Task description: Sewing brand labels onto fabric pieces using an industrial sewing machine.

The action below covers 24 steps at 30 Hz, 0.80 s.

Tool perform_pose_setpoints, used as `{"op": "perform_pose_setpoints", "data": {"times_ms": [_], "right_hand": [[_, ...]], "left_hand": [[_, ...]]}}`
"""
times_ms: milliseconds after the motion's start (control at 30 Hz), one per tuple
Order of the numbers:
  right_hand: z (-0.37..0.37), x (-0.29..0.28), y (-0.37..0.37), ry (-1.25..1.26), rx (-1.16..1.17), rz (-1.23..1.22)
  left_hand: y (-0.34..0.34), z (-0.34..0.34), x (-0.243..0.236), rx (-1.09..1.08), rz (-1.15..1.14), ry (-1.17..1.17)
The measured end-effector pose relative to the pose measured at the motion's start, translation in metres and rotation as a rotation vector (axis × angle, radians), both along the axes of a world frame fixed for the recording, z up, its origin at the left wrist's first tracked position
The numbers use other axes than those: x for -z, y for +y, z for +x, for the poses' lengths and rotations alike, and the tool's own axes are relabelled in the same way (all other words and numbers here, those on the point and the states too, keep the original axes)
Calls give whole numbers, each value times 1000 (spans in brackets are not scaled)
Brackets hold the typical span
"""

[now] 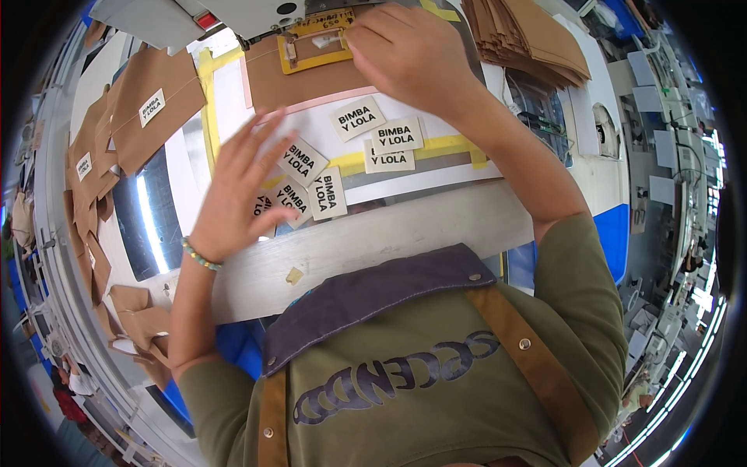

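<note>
Two brown pieces [173, 87] at left bore labels [152, 107]; another piece [268, 87] lay under the yellow frame [320, 65], loose labels [359, 118] and a brown stack [545, 35] apparently remaining, left hand [229, 194] spread, right hand [412, 62] curled at frame, grip unclear.

The only view looks steeply down from the person's head, close above the worktop [405, 222], facing forward over their own shirt [443, 416]; its wide fisheye reaches the surrounding room at both sides.

A yellow frame [320, 63] lies flat on a brown panel [311, 85], beyond partly overlapping cream labels [359, 118].
</note>
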State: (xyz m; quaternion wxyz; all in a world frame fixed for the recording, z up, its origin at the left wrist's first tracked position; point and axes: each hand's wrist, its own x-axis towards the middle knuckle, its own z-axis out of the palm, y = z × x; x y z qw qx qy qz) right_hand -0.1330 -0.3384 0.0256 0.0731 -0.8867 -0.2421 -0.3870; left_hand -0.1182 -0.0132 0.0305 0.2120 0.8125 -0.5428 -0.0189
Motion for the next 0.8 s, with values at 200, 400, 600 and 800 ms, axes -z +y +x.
{"op": "perform_pose_setpoints", "data": {"times_ms": [200,400,600,800], "right_hand": [[50,36,18,-25,2,-262],[55,39,23,57,43,-292],[47,36,8,208,58,-321],[36,42,-11,325,-48,-144]], "left_hand": [[-32,-12,23,135,144,-52],[-64,3,26,170,-124,65],[-70,32,12,-109,-232,-88],[-68,62,39,-182,-38,-309]]}}
